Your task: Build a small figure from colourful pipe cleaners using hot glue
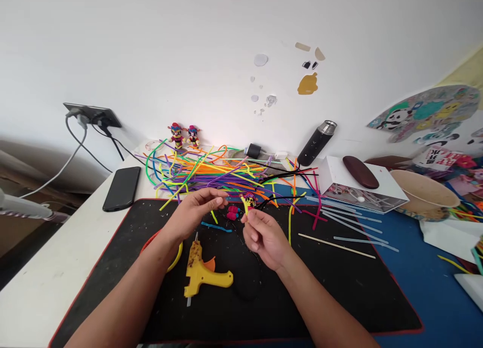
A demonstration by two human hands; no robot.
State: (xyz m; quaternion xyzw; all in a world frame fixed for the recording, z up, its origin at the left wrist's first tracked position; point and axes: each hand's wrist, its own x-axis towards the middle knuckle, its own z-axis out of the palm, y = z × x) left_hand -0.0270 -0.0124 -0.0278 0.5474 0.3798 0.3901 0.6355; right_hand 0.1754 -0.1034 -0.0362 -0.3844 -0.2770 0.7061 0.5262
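Note:
My right hand [264, 235] pinches a short yellow pipe cleaner piece [245, 205] above the black mat [339, 287]. My left hand [196, 212] hovers just left of it with fingers loosely curled and apart, holding nothing I can see. Between the two hands lies a small pink and red pipe-cleaner figure part [233, 213]. A short yellow-green scrap [214, 217] and a blue piece [217, 227] lie on the mat under the left hand. A yellow glue gun [202, 272] lies on the mat below my left wrist.
A big heap of coloured pipe cleaners [211, 172] lies behind the mat. Two small finished figures [184, 135] stand at the wall. A black phone [123, 187] lies left, a black flask [316, 143] and white box [362, 189] right, with glue sticks [354, 227] and a paper bowl [424, 192].

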